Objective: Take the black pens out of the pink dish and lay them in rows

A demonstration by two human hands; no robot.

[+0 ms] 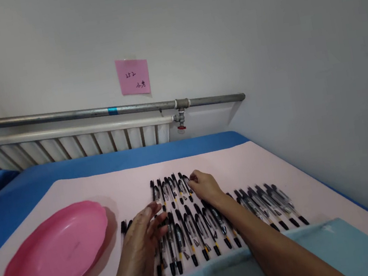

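Observation:
Pen parts lie in rows: clear barrels, black caps and small pointed tips. A shorter upper row [171,192] lies behind a longer front row [192,230], and another group [265,204] is at the right. My left hand [140,237] is over the left end of the front row, fingers apart with nothing visible in them. At the right end of the upper row, my right hand [206,186] has its thumb and fingers curled together beside a black pen cap [186,178]. What those fingertips hold, if anything, is hidden. My right forearm covers part of the front row.
To the left, a pink oval basin [58,258] rests on the pale pink tabletop [121,186]. A light blue cloth [332,245] lies along the near edge. Behind are a blue surface [131,157], a radiator [96,143], a metal pipe [77,113] and a pink note [133,76].

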